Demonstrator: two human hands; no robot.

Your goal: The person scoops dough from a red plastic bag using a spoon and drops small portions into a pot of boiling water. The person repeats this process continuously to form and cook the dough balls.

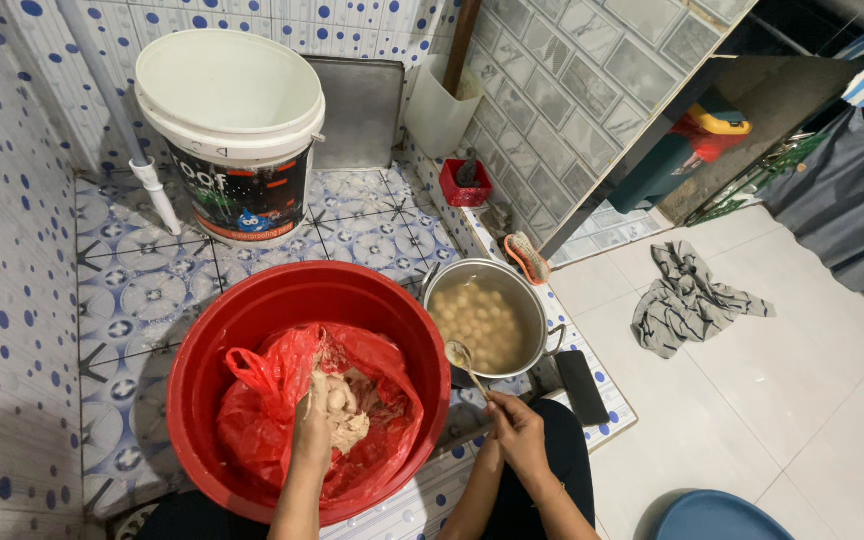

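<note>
Below, a person works over a red basin (pixel 202 370) set on a blue-patterned tiled floor (pixel 142 290). Inside the basin lies a red plastic bag (pixel 262 420), opened at the top, holding a pale beige paste (pixel 347 405). The left hand (pixel 314 425) reaches down into the bag and is clenched around a lump of that paste, some of which squeezes up above the fist. The right hand (pixel 517 430), just outside the basin's right rim, grips the handle of a metal spoon (pixel 459 355); the spoon's bowl hangs at the near edge of a steel pot (pixel 527 290). The pot stands just beside the basin, touching or nearly touching it, and is filled with cloudy liquid in which many pale round balls (pixel 477 320) float.

Behind the basin stands a large white bucket (pixel 227 100) with a dark printed band, next to a white pipe (pixel 152 185) running down the dotted wall. A grey metal tray (pixel 357 110) leans against the back wall. Farther right sit a small red tub (pixel 465 185) and an orange-rimmed scrub brush (pixel 527 258) near the tiled ledge. A dark flat object (pixel 582 388) lies beside the pot. On the white floor to the right lies a crumpled grey striped cloth (pixel 687 295), well apart from the work.
</note>
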